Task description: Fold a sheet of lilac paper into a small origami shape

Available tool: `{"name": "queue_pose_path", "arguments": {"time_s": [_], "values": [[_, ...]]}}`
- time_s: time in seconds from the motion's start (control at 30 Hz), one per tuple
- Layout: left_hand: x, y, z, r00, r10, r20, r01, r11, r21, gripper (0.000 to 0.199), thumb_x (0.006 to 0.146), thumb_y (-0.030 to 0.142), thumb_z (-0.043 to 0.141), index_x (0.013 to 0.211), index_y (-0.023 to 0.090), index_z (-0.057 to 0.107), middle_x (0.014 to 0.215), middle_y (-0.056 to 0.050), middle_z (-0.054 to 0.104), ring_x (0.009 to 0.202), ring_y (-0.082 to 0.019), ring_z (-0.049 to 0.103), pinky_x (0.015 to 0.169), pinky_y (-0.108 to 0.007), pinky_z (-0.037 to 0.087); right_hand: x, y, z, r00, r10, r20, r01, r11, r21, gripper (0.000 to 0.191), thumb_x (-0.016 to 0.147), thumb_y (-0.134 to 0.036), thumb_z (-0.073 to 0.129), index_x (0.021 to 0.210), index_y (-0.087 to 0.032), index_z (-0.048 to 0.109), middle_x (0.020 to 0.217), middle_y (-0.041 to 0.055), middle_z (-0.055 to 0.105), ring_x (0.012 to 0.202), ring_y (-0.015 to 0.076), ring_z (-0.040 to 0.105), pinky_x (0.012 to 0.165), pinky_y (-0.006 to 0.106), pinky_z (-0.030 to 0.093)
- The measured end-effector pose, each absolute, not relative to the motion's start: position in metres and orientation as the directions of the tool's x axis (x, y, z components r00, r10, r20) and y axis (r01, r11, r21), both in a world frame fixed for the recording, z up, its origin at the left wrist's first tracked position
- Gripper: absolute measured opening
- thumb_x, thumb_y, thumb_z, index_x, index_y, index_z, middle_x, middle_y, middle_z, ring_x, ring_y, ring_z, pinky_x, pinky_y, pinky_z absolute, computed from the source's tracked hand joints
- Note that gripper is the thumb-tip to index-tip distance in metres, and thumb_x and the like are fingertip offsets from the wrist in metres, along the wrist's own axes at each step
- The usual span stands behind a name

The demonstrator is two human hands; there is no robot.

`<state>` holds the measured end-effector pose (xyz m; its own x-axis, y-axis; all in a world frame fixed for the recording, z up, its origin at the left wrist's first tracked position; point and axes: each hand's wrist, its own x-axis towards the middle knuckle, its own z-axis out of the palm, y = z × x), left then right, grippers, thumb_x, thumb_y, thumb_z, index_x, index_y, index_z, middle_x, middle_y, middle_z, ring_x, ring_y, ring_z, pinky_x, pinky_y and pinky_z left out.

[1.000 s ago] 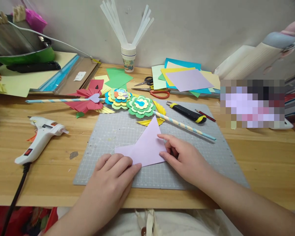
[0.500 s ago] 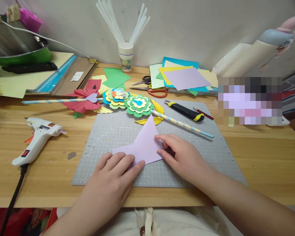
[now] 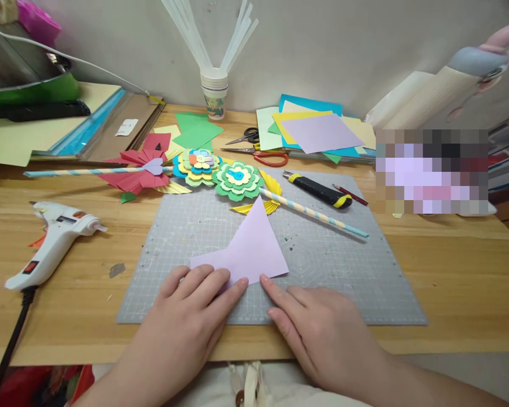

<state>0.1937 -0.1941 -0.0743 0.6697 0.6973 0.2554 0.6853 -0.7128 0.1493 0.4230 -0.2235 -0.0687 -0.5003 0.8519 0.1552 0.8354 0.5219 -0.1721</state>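
Observation:
A folded sheet of light purple paper lies on the grey cutting mat, one point toward the paper flowers. My left hand rests flat over the paper's lower left part, fingers spread, thumb on the lower edge. With its index fingertip, my right hand touches the lower edge just right of my left thumb; its thumb is apart, over the mat. Beyond the paper are a green layered flower on a striped stick and a black and yellow cutter.
A white glue gun lies on the left. Behind the mat are a red paper flower, scissors, coloured sheets and a cup holding translucent sticks. Folders lie at the back left.
My right hand has left the paper's right side and moved down and toward me, its index finger now on the lower edge. My left hand has stayed on the paper. The view has shifted slightly.

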Motion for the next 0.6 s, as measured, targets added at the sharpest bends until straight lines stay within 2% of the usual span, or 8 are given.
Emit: {"name": "queue_pose_path", "arguments": {"time_s": [0.13, 0.3, 0.5, 0.6], "values": [[0.193, -0.193, -0.073, 0.661, 0.699, 0.271, 0.686, -0.710, 0.158, 0.034, 0.094, 0.018, 0.043, 0.121, 0.029, 0.061, 0.108, 0.001, 0.067, 0.101, -0.021, 0.053, 0.092, -0.038, 0.029, 0.440, -0.223, -0.065, -0.435, 0.896, 0.085, 0.884, 0.443, -0.145, 0.045, 0.102, -0.027, 0.026, 0.126, -0.016, 0.063, 0.072, 0.0053, 0.074, 0.057, 0.0214, 0.069, 0.049, 0.034, 0.047], [0.200, -0.194, -0.074, 0.653, 0.705, 0.277, 0.695, -0.703, 0.150, 0.033, 0.094, 0.017, 0.042, 0.118, 0.026, 0.063, 0.106, 0.000, 0.068, 0.101, -0.021, 0.053, 0.091, -0.038, 0.029, 0.451, -0.222, -0.064, -0.371, 0.928, 0.040, 0.913, 0.372, -0.169, 0.043, 0.100, -0.027, 0.029, 0.125, -0.020, 0.064, 0.080, 0.0038, 0.077, 0.057, 0.0223, 0.070, 0.050, 0.037, 0.053], [0.214, -0.205, -0.075, 0.608, 0.740, 0.288, 0.729, -0.664, 0.167, 0.031, 0.095, 0.026, 0.046, 0.122, 0.029, 0.061, 0.109, -0.001, 0.066, 0.103, -0.022, 0.054, 0.094, -0.040, 0.029, 0.448, -0.219, -0.063, -0.371, 0.929, 0.013, 0.905, 0.365, -0.220, 0.044, 0.100, -0.027, 0.030, 0.122, -0.018, 0.066, 0.088, 0.0062, 0.078, 0.063, 0.0241, 0.072, 0.056, 0.041, 0.058], [0.209, -0.209, -0.074, 0.576, 0.752, 0.321, 0.756, -0.639, 0.141, 0.030, 0.094, 0.024, 0.045, 0.118, 0.027, 0.064, 0.107, -0.002, 0.067, 0.101, -0.023, 0.054, 0.091, -0.039, 0.030, 0.449, -0.219, -0.061, -0.372, 0.928, 0.004, 0.900, 0.362, -0.243, 0.044, 0.100, -0.027, 0.030, 0.123, -0.017, 0.066, 0.090, 0.0071, 0.078, 0.065, 0.0242, 0.073, 0.056, 0.040, 0.058]]}}
